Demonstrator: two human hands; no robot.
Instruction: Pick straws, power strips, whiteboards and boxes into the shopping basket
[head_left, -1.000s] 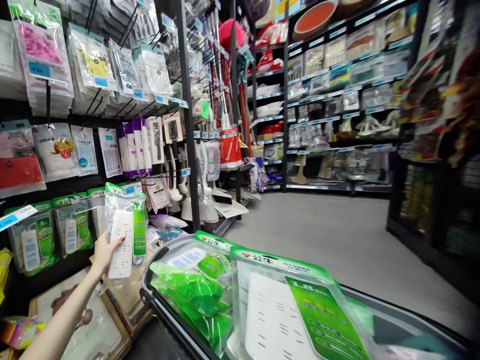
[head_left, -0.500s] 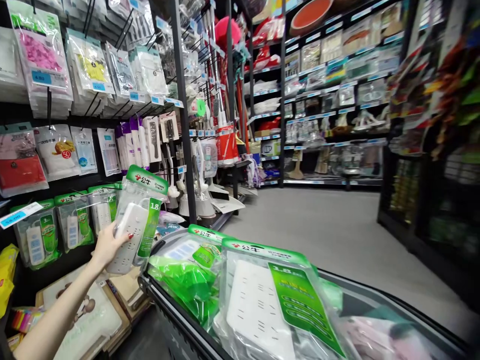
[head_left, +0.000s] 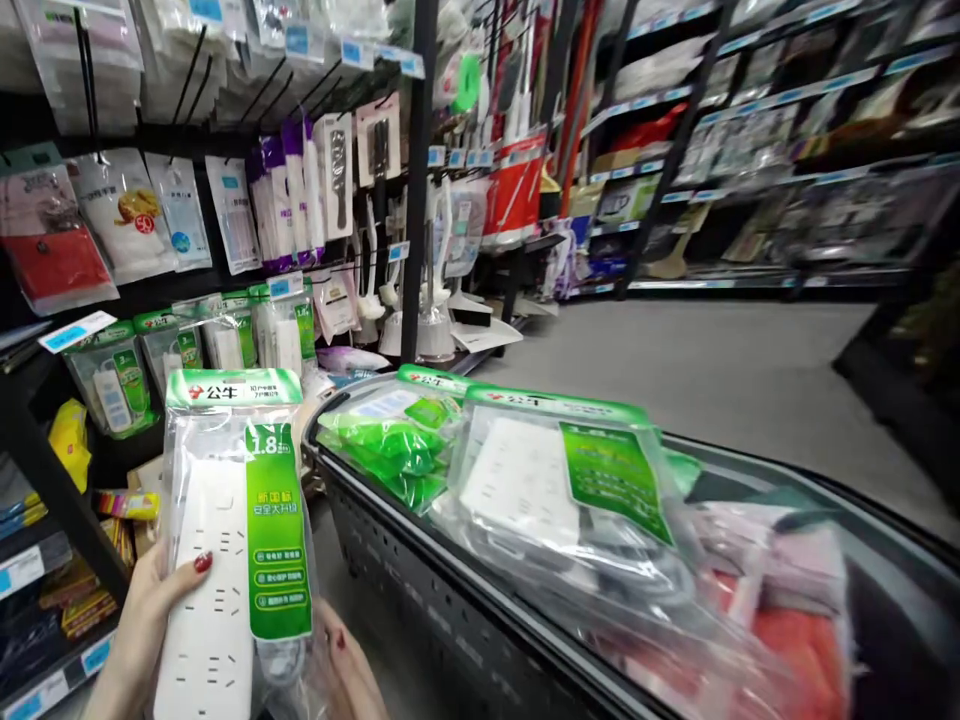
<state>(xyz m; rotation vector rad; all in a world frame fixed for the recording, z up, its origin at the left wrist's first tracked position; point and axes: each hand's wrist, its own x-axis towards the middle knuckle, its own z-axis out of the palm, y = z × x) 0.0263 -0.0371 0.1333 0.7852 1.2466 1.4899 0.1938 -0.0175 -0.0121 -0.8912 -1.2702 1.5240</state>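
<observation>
Power strip (head_left: pixel 206 580) closer now, hands (head_left: pixel 140 622) either side

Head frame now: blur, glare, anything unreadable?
Head view: held pack fairly sharp, large print on its green label legible; far shelves smeared, probably motion blur. Head view, lower right: red item soft; plastic of the cart pack shows glare streaks, its small print unreadable.

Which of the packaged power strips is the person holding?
The frontmost power strip, in the left hand; the others hang on the rack or lie in the basket.
</observation>
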